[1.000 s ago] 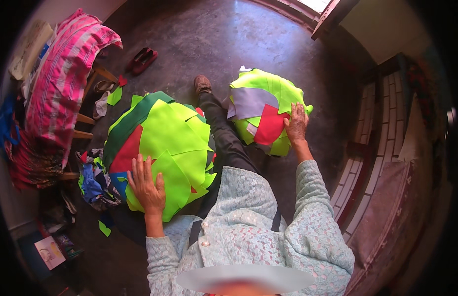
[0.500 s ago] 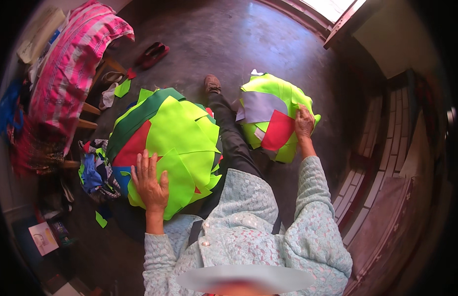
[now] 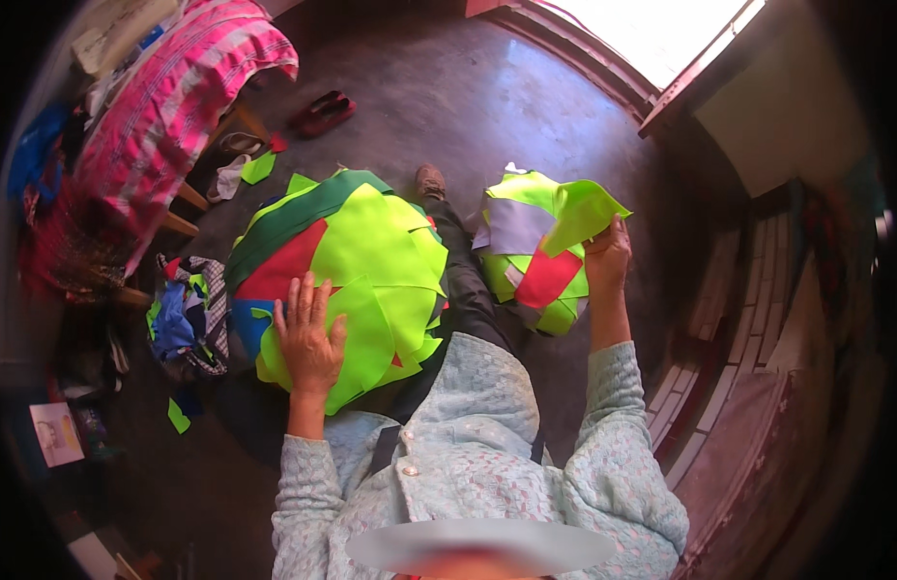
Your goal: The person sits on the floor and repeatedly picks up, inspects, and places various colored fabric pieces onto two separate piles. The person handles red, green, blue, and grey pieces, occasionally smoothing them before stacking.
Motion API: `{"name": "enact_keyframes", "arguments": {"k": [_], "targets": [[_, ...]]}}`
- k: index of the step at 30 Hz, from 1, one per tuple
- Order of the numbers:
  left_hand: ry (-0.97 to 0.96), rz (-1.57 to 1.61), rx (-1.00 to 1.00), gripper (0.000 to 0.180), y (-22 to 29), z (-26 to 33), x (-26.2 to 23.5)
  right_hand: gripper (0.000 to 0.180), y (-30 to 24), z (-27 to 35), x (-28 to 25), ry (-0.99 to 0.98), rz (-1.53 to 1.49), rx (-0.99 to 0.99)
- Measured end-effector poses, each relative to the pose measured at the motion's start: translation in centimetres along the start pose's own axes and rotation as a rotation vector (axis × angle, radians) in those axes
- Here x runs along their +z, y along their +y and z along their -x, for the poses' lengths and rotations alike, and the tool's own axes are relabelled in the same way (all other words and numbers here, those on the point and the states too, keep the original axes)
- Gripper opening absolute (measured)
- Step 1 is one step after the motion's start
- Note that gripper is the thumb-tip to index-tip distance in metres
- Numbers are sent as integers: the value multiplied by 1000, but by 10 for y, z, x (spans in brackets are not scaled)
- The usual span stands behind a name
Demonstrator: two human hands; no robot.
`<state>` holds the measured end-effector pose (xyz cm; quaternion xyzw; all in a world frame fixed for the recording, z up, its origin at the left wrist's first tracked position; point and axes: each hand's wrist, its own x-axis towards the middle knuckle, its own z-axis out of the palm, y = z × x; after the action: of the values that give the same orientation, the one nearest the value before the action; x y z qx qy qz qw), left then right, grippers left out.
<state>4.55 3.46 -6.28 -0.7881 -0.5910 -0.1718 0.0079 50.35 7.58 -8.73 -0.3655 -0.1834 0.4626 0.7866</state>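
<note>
My left hand [image 3: 311, 348] lies flat with fingers apart on a large rounded heap of overlapping fabric pieces [image 3: 381, 242], mostly neon yellow-green, with dark green, red and blue ones among them. In my right hand [image 3: 608, 259], a yellow-green fabric piece [image 3: 582, 215] is pinched by its edge and held up over a smaller rounded heap [image 3: 516, 228]. That heap shows grey, red and yellow-green pieces, and the raised piece hides part of it. My dark-trousered leg [image 3: 466, 290] stretches between the two heaps, ending in a brown shoe [image 3: 430, 182].
Left of the large heap sits a bundle of mixed cloth [image 3: 183, 324], with a loose green scrap [image 3: 178, 416] on the floor nearby. A pink checked cloth [image 3: 188, 106] drapes over furniture at far left. Dark red shoes [image 3: 323, 114] stand beyond. A doorway [image 3: 651, 39] is at far right.
My right hand has lifted a yellow-green piece up from the smaller heap, where it rested before. My left hand stays on the large heap. The whole view has shifted slightly.
</note>
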Motion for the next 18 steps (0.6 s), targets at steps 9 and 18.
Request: {"name": "enact_keyframes", "arguments": {"k": [9,18], "targets": [[198,379,24,55,30,-6,-37,42,54,107,126,-545,-576,515],[-331,1921,-458,42,50,27,-29,46,84,168,150,-673,-680,772]]}}
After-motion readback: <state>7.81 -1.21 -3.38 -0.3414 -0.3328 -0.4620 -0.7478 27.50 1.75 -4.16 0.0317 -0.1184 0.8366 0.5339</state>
